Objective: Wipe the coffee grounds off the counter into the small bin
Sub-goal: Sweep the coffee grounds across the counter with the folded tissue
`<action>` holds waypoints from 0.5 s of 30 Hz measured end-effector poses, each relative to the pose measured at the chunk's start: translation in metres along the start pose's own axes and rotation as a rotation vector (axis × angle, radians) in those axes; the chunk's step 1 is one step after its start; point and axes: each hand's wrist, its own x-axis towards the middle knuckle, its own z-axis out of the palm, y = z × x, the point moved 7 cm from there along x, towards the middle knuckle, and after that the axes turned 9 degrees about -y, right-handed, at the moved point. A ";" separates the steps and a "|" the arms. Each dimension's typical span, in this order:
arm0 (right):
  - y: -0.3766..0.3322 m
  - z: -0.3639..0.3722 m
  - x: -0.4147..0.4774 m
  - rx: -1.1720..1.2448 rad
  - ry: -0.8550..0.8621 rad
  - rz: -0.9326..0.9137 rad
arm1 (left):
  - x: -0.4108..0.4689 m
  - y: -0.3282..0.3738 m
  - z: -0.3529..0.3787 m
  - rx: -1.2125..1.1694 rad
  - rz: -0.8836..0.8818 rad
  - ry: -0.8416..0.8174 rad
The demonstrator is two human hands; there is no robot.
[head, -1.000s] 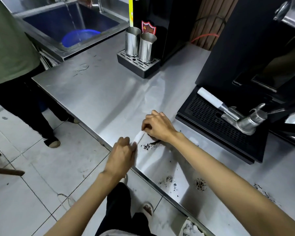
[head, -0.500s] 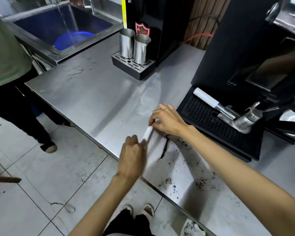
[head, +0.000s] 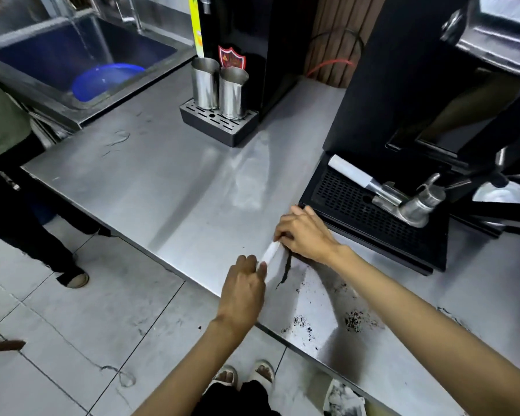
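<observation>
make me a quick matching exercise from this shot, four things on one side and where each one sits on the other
Things:
1. blue basin
2. two steel cups
3. portafilter
4. line of coffee grounds

Places:
A. on the black drip tray at the right
B. on the counter between the two hands
C. in the sink
D. on the small grey drip tray

Pairs: 1-C, 2-D, 3-A, 4-B

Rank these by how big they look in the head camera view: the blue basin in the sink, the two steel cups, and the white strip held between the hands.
1. Blue basin, largest, though partly hidden by the sink wall.
2. The two steel cups: left cup and right cup look alike, so no ranking between them.
3. White strip, smallest, despite being nearest the camera.
</observation>
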 end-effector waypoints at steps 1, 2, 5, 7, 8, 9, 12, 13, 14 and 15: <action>0.006 0.002 -0.010 -0.009 -0.007 0.013 | 0.002 0.005 0.002 -0.003 0.015 -0.027; 0.011 0.003 -0.019 -0.011 -0.008 0.028 | 0.005 0.008 0.001 -0.025 0.033 -0.031; 0.030 -0.008 -0.031 0.032 0.083 0.145 | 0.024 0.001 -0.010 -0.149 0.067 0.016; 0.040 -0.023 -0.033 0.020 0.209 0.243 | 0.043 -0.009 -0.021 -0.177 0.067 0.036; 0.042 -0.029 -0.033 -0.023 0.246 0.286 | 0.054 -0.011 -0.025 -0.158 0.076 0.035; 0.044 -0.032 -0.033 -0.076 0.260 0.322 | 0.064 -0.011 -0.028 -0.134 0.095 0.033; 0.048 -0.030 -0.039 -0.192 0.268 0.394 | 0.094 -0.006 -0.027 -0.112 0.112 -0.013; 0.050 -0.028 -0.042 -0.226 0.283 0.411 | 0.103 -0.004 -0.023 -0.104 0.112 -0.042; 0.051 -0.025 -0.045 -0.253 0.293 0.429 | 0.109 -0.001 -0.020 -0.088 0.121 -0.071; 0.053 -0.023 -0.050 -0.265 0.299 0.448 | 0.115 0.001 -0.016 -0.087 0.138 -0.081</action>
